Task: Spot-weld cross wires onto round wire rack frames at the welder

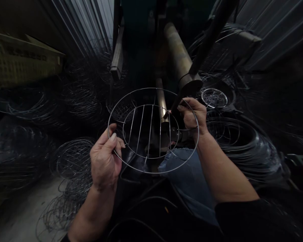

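Note:
A round wire rack (151,124) is held up in front of me, with an outer ring, a smaller inner ring and several parallel bars across the inner one. My left hand (106,156) pinches the outer ring at its left side between thumb and fingers. On the right, my right hand (194,114) is closed at the rack's edge; its fingertips are partly hidden. The rack's inner part meets the tip of a dark electrode arm (176,102), where a small reddish glow shows. Below that tip stands a brass-coloured lower post (161,97).
A thick metal cylinder (180,53) juts toward me above the rack. Stacks of wire racks (74,158) lie at left, and wire coils (244,148) at right. A round bowl of small metal pieces (214,98) sits at right. A yellow crate (22,62) stands far left.

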Demonstrator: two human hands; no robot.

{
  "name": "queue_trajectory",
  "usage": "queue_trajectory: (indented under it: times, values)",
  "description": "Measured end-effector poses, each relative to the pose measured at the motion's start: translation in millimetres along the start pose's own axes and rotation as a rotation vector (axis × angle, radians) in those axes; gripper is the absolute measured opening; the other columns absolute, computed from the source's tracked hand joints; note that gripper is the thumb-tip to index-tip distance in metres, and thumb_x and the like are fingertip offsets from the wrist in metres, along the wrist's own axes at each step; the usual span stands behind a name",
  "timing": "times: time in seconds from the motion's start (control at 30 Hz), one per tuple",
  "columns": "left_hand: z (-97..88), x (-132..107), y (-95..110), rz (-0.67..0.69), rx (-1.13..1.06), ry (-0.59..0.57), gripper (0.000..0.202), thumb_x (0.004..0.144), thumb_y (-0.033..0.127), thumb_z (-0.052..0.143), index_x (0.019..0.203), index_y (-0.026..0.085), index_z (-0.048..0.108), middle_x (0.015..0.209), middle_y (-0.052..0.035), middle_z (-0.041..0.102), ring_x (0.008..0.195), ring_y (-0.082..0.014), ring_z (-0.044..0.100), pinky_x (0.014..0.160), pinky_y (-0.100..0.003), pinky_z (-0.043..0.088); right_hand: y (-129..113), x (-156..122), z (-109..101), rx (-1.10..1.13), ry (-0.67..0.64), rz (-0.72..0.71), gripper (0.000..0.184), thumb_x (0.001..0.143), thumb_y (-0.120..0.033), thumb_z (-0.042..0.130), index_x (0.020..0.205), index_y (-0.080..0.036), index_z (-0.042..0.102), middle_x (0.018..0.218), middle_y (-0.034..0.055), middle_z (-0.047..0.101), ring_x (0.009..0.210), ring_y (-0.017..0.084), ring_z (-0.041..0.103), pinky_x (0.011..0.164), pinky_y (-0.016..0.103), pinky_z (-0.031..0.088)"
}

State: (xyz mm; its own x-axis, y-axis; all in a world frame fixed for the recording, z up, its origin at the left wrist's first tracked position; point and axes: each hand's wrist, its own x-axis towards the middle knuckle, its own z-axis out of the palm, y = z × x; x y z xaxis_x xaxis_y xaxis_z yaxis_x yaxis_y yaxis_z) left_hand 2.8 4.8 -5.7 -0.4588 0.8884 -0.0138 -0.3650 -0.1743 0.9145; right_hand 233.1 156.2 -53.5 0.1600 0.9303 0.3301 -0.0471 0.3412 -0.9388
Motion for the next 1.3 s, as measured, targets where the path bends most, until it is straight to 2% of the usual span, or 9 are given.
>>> queue_trajectory:
  times: [0.23,0.43,0.6,0.7,0.8,0.93,1.03,1.17,1.3]
  values:
    - [3.8,-3,3,-0.015,-0.004,0.014,0.025,0.078,0.015,0.065,0.102,0.011,0.072,0.043,0.0036,0.045,0.052,-0.0081,0.049,0.065,-0.018,0.047,-5,1,2,0.008,0.015,-0.003,0.016,0.060,-0.029,0.079,0.065,-0.023,0.065,0.064,-0.0058,0.061,0.058,0.010,0.055,0.058,0.026,0.047]
    - [5.4,-14,5,-0.063,-0.006,0.014,0.029,0.079,0.017,0.066,0.107,0.014,0.071,0.046,0.0025,0.049,0.054,-0.0085,0.051,0.061,-0.017,0.044,-3,5,3,0.078,0.015,0.091,0.020,0.056,-0.027,0.082,0.065,-0.022,0.065,0.060,-0.0049,0.060,0.055,0.010,0.053,0.052,0.023,0.044]
    - [-6.3,-20,4,-0.068,0.047,-0.048,0.033,0.077,0.024,0.071,0.110,0.017,0.070,0.054,0.0020,0.055,0.062,-0.0103,0.056,0.069,-0.022,0.048,-13,-24,-23,0.107,0.063,0.250,0.027,0.050,-0.019,0.082,0.073,-0.022,0.069,0.065,-0.0042,0.064,0.046,0.007,0.047,0.039,0.019,0.032]
    - [-16.3,1,2,0.036,0.038,-0.002,0.030,0.078,0.028,0.069,0.106,0.017,0.071,0.071,-0.0018,0.064,0.075,-0.0121,0.060,0.081,-0.026,0.048,-23,-56,-46,0.171,0.035,0.334,0.033,0.048,-0.014,0.081,0.079,-0.022,0.071,0.073,-0.0011,0.069,0.053,0.009,0.054,0.043,0.021,0.040]
    - [-17.0,45,-2,0.174,0.010,0.089,0.025,0.079,0.033,0.067,0.098,0.017,0.072,0.083,-0.0037,0.066,0.079,-0.0130,0.060,0.078,-0.025,0.048,-33,-81,-55,0.192,0.046,0.329,0.033,0.052,-0.015,0.082,0.082,-0.021,0.072,0.078,0.0010,0.070,0.057,0.010,0.056,0.047,0.023,0.044]
    - [2.2,103,-6,-0.027,0.059,-0.057,0.027,0.073,0.037,0.072,0.093,0.020,0.072,0.089,-0.0063,0.068,0.076,-0.0163,0.061,0.065,-0.027,0.047,-40,-89,-44,0.204,0.100,0.290,0.025,0.057,-0.019,0.082,0.080,-0.019,0.071,0.074,0.0010,0.067,0.051,0.008,0.051,0.042,0.021,0.038]
    - [17.2,120,-3,-0.170,0.086,-0.269,0.029,0.069,0.042,0.076,0.091,0.023,0.072,0.099,-0.0092,0.070,0.085,-0.0222,0.063,0.067,-0.031,0.049,-40,-85,-33,0.212,0.206,0.264,0.026,0.055,-0.021,0.084,0.076,-0.018,0.069,0.066,-0.0023,0.062,0.048,0.007,0.049,0.040,0.020,0.036]
    - [19.7,107,2,-0.176,0.026,-0.335,0.033,0.062,0.033,0.078,0.092,0.019,0.073,0.090,-0.0087,0.069,0.082,-0.0201,0.063,0.071,-0.030,0.050,-37,-77,-25,0.200,0.302,0.230,0.028,0.051,-0.022,0.085,0.072,-0.017,0.068,0.056,-0.0047,0.057,0.043,0.006,0.045,0.038,0.019,0.033]
    - [13.3,71,0,-0.052,0.095,-0.141,0.031,0.058,0.021,0.077,0.087,0.011,0.075,0.068,-0.0032,0.064,0.061,-0.0094,0.055,0.059,-0.021,0.043,-28,-66,-23,0.190,0.303,0.180,0.026,0.051,-0.025,0.085,0.067,-0.017,0.066,0.048,-0.0062,0.052,0.038,0.005,0.040,0.035,0.019,0.027]
